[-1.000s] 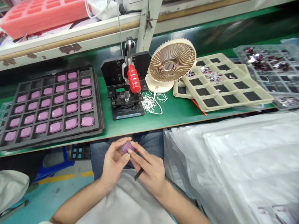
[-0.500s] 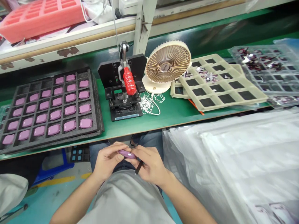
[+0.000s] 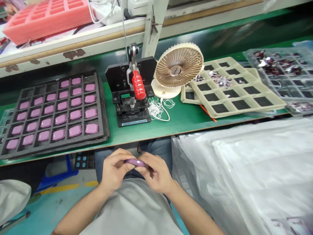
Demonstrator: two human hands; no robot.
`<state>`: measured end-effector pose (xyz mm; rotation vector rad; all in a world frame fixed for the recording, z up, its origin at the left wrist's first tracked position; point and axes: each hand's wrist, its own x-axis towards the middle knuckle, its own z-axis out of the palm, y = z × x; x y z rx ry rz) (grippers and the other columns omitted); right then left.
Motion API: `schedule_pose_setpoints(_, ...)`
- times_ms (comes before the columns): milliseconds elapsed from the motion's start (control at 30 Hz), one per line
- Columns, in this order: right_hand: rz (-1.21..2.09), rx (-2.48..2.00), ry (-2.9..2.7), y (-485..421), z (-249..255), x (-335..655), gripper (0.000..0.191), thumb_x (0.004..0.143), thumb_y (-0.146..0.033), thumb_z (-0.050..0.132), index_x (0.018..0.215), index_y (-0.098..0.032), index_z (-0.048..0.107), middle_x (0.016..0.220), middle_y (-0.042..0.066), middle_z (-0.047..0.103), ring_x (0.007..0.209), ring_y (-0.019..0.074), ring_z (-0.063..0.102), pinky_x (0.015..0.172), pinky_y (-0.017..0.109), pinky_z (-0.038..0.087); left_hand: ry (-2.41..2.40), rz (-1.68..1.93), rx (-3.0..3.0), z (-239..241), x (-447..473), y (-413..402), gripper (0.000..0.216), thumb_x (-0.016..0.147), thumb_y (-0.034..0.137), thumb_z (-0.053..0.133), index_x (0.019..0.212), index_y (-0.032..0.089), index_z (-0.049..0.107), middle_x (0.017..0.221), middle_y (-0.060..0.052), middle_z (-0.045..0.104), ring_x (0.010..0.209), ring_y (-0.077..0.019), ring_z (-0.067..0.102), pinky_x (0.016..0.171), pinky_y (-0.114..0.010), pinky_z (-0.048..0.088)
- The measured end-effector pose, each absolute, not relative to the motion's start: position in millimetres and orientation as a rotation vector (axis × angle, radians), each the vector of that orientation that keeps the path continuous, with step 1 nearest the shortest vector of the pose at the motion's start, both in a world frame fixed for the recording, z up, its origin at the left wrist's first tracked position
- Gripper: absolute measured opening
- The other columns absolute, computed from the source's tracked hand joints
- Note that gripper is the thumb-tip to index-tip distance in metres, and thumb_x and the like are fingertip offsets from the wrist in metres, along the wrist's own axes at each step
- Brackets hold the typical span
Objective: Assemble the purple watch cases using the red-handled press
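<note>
Over my lap, below the bench edge, both hands pinch one small purple shell. My left hand grips its left end with fingers curled. My right hand closes on its right end; the dark thin tool it held earlier is hidden now. On the green bench to the left lies a black foam tray with several purple shells in its pockets. A black hand press with a red handle stands straight ahead.
A small beige fan stands beside the press, with loose white wire loops in front. Cream compartment trays and clear trays lie right. Clear plastic bags pile beside my right arm. A pink foam tray sits on the shelf.
The purple shell has turned from facing up to edge-on between my fingers. My right hand has closed in over it, and the dark tool no longer shows.
</note>
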<state>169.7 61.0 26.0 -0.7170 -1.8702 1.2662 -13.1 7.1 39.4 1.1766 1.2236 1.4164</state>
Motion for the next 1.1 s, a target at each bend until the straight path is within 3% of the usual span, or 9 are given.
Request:
schedule_pose_setpoints(100, 1.679, -0.899, -1.541, 63.7, 28.8, 166.8, 0.042, 0.101, -0.056, 0.064, 0.080, -0.019, 0.061, 0.067, -0.001, 0.056, 0.059, 0.0115, 0.045, 0.054, 0.026, 0.034, 1.218, 1.352, 1.086, 34.1, -12.8, 8.8, 0.035, 0.091, 0.027, 0.082, 0.125, 0.033, 0.079, 0.105, -0.005, 0.073, 0.091, -0.0193, 0.074, 0.079, -0.030, 0.062)
schedule_pose_setpoints(200, 2.118, -0.922, -1.114, 69.1, 30.9, 162.6, 0.051, 0.092, -0.065, 0.072, 0.076, -0.020, 0.054, 0.057, -0.006, 0.046, 0.049, 0.0070, 0.031, 0.047, 0.023, 0.022, 1.270, 1.311, 1.386, 33.9, -19.6, 14.6, 0.061, 0.083, 0.027, 0.089, 0.140, 0.036, 0.070, 0.126, -0.009, 0.070, 0.112, -0.0254, 0.073, 0.094, -0.037, 0.063)
schedule_pose_setpoints(300, 2.363, -0.900, -0.857, 72.2, 32.8, 158.0, 0.055, 0.086, -0.064, 0.079, 0.074, -0.020, 0.049, 0.051, -0.010, 0.039, 0.044, 0.0038, 0.018, 0.044, 0.022, 0.012, 1.314, 1.314, 1.852, 37.0, -27.9, 19.8, 0.050, 0.088, 0.010, 0.081, 0.133, 0.031, 0.074, 0.129, -0.010, 0.072, 0.120, -0.0245, 0.071, 0.104, -0.036, 0.059)
schedule_pose_setpoints(367, 2.445, -0.909, -0.782, 71.7, 34.0, 155.3, 0.058, 0.086, -0.068, 0.077, 0.071, -0.020, 0.049, 0.050, -0.009, 0.039, 0.043, 0.0032, 0.016, 0.043, 0.023, 0.010, 1.303, 1.361, 1.970, 38.4, -30.8, 21.2, 0.048, 0.091, 0.002, 0.074, 0.131, 0.029, 0.075, 0.122, -0.009, 0.075, 0.112, -0.0215, 0.075, 0.099, -0.033, 0.061)
schedule_pose_setpoints(533, 2.569, -0.910, -0.609, 66.9, 40.1, 153.6, 0.060, 0.086, -0.072, 0.075, 0.071, -0.018, 0.053, 0.051, -0.009, 0.041, 0.042, 0.0026, 0.018, 0.042, 0.021, 0.012, 1.367, 1.460, 1.883, 36.9, -30.7, 19.7, 0.040, 0.088, 0.006, 0.080, 0.121, 0.027, 0.076, 0.108, -0.005, 0.079, 0.098, -0.0197, 0.077, 0.090, -0.031, 0.063)
schedule_pose_setpoints(700, 2.626, -0.905, -0.481, 66.8, 46.2, 154.1, 0.059, 0.081, -0.066, 0.083, 0.071, -0.019, 0.049, 0.051, -0.014, 0.028, 0.043, 0.0020, 0.012, 0.042, 0.020, 0.010, 1.376, 1.429, 1.950, 35.0, -31.5, 17.8, 0.036, 0.092, 0.011, 0.077, 0.123, 0.028, 0.075, 0.108, -0.006, 0.079, 0.099, -0.0227, 0.078, 0.089, -0.035, 0.064)
schedule_pose_setpoints(933, 2.315, -1.086, -1.051, 87.7, 30.1, 155.9, 0.062, 0.086, -0.077, 0.070, 0.066, -0.020, 0.052, 0.049, -0.011, 0.029, 0.043, 0.0054, 0.018, 0.042, 0.021, 0.016, 1.399, 1.154, 2.253, 28.4, -36.1, 28.7, 0.045, 0.100, 0.007, 0.062, 0.141, 0.025, 0.065, 0.119, -0.011, 0.078, 0.110, -0.0245, 0.075, 0.098, -0.041, 0.063)
schedule_pose_setpoints(1033, 1.514, -1.249, -1.562, 116.6, 46.0, 160.1, 0.061, 0.098, -0.070, 0.059, 0.064, -0.019, 0.066, 0.055, 0.000, 0.055, 0.052, 0.0125, 0.049, 0.051, 0.025, 0.040, 1.529, 1.184, 2.249, 27.0, -33.2, 55.4, 0.036, 0.101, 0.009, 0.059, 0.132, 0.023, 0.070, 0.115, -0.011, 0.080, 0.107, -0.0248, 0.076, 0.097, -0.042, 0.063)
schedule_pose_setpoints(1100, 0.955, -1.191, -1.601, 140.9, 69.4, 161.2, 0.048, 0.103, -0.056, 0.059, 0.077, -0.020, 0.076, 0.080, 0.006, 0.074, 0.073, 0.0187, 0.068, 0.068, 0.029, 0.053, 1.631, 1.258, 2.227, 25.1, -29.3, 79.6, 0.031, 0.101, 0.011, 0.059, 0.126, 0.022, 0.074, 0.116, -0.011, 0.080, 0.110, -0.0273, 0.075, 0.100, -0.047, 0.062)
